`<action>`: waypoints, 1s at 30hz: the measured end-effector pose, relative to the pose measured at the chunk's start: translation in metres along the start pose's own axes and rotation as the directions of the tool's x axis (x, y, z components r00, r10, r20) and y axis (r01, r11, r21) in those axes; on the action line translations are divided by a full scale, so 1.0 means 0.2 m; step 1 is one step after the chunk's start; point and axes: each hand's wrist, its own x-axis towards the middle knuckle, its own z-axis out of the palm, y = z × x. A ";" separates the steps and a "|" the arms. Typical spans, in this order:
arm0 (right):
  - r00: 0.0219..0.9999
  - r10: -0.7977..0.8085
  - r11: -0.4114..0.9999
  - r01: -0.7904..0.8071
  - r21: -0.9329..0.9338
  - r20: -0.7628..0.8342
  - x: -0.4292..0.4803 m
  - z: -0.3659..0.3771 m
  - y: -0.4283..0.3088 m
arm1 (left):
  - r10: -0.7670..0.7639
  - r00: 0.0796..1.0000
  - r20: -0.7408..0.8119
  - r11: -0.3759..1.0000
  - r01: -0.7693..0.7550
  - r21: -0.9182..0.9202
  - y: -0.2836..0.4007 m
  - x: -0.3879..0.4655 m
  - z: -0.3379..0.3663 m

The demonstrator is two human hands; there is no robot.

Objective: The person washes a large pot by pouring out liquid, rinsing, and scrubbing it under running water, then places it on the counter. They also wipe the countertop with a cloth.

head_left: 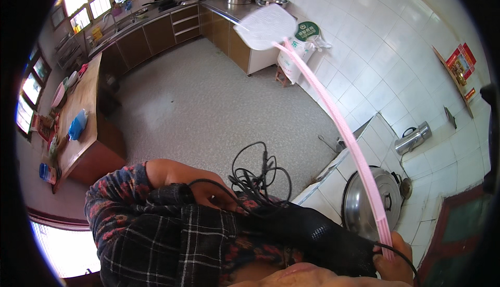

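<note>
My right hand [394, 261], at the lower right, is closed around the ribbed pink handle end of a long-handled fly swatter [351, 142]. Its pink shaft reaches up and away, looking bent in the wide view, to a pale, slightly blurred flat head [267, 27] in front of the counter's end. My left hand [213, 193] lies near my body at the lower middle, beside a black cable [265, 181] with loose loops; its fingers are partly hidden, so I cannot tell whether they grip anything.
A large lidded metal pot [371, 201] sits in a tiled stove [328, 197] at the right. At the left stands a wooden table [88, 91] with a blue bag [78, 125]. Cabinets [156, 37] line the far side. A white sack [293, 60] rests on a small stool [281, 77] by the wall.
</note>
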 end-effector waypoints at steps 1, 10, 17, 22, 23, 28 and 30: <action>0.999 -0.024 0.999 0.025 -0.029 0.034 0.03 0.01 -0.01 | -0.002 1.000 0.017 0.996 0.000 0.084 0.03 -0.03 -0.01; 0.978 0.113 0.980 -0.138 0.142 0.173 0.30 0.29 0.18 | 0.276 0.961 0.027 0.958 -0.277 0.077 0.23 0.00 -0.13; 0.984 0.175 0.950 -0.174 0.258 0.021 0.41 0.45 0.41 | -0.038 0.988 -0.147 0.999 0.033 -0.039 -0.06 0.24 -0.08; 0.955 0.292 0.943 -0.280 0.179 -0.049 0.50 0.49 0.56 | -0.210 0.957 -0.199 0.887 0.101 -0.451 -0.32 0.31 -0.06; 0.947 0.319 0.922 -0.303 0.240 -0.033 0.52 0.50 0.60 | -0.158 0.967 -0.201 0.896 0.055 -0.441 -0.37 0.33 -0.06; 0.963 0.262 0.862 -0.265 0.433 0.067 0.64 0.60 0.87 | -0.185 0.971 -0.152 0.869 0.090 -0.487 -0.54 0.42 -0.04; 0.973 0.200 0.869 -0.231 0.437 0.118 0.67 0.61 0.96 | -0.190 0.972 -0.136 0.871 0.103 -0.481 -0.62 0.44 -0.03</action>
